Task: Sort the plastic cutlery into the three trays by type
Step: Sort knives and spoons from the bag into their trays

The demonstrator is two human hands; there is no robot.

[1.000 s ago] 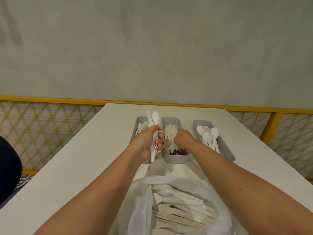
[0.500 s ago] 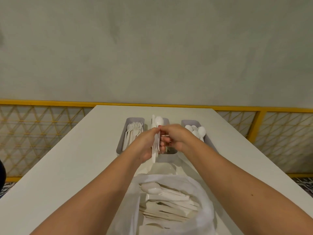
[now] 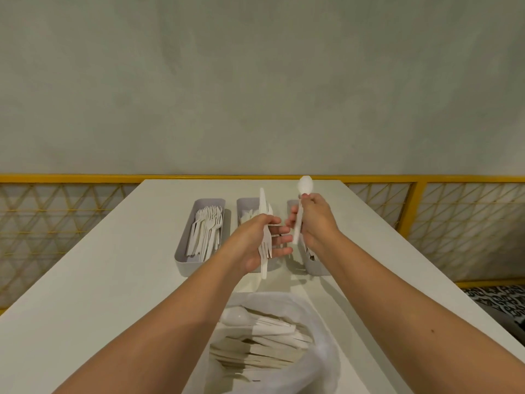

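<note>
Three grey trays stand side by side on the white table (image 3: 93, 274). The left tray (image 3: 193, 223) holds white plastic forks. The middle tray (image 3: 245, 206) holds knives and is partly hidden by my left hand (image 3: 255, 243). The right tray (image 3: 314, 267) is mostly hidden behind my right hand (image 3: 316, 220). My left hand grips a small bunch of cutlery (image 3: 264, 223), a knife pointing up and a fork pointing down. My right hand pinches a white spoon (image 3: 304, 186) upright, bowl up, over the right tray.
A clear plastic bag (image 3: 321, 362) full of mixed white cutlery lies open near the table's front edge, between my forearms. A yellow railing with mesh (image 3: 71, 206) runs behind and beside the table, before a grey wall.
My right hand has pulled the spoon out of the bunch in my left hand and moved it right, over the right tray. The view has shifted left.
</note>
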